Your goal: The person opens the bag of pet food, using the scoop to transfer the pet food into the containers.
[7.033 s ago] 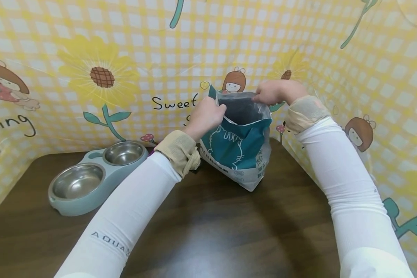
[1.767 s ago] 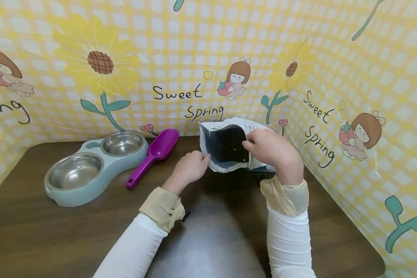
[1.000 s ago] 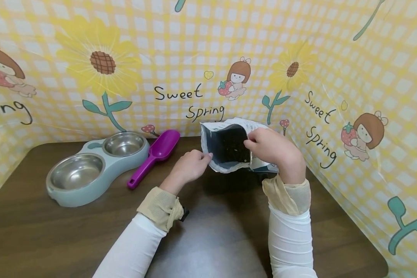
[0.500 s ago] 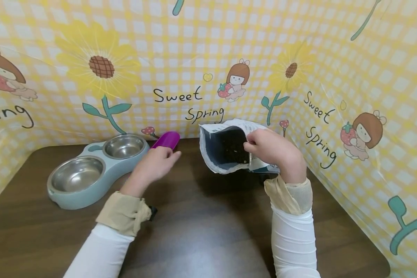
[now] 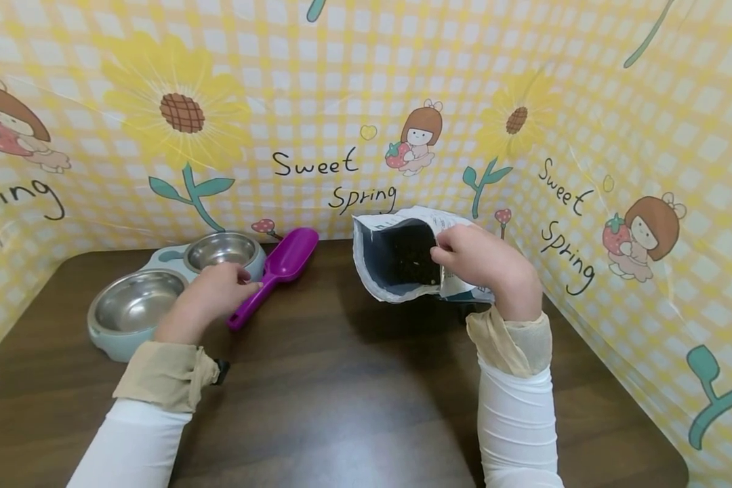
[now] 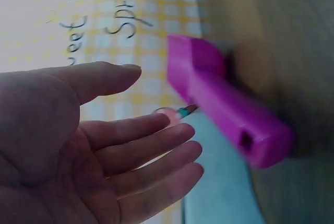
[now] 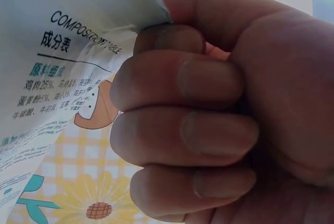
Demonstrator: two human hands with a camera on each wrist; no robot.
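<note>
The surface is brown, wood-grained and round-cornered, with a pale sheen towards the front. The double bowl stands at left, the scoop lying just beside it; the bag's underside is hidden.

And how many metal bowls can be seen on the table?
2. The nearer bowl sits in the left end of the pale blue stand; the farther bowl sits in its right end, beside the purple scoop. The left hand partly covers both. I see no others.
</note>
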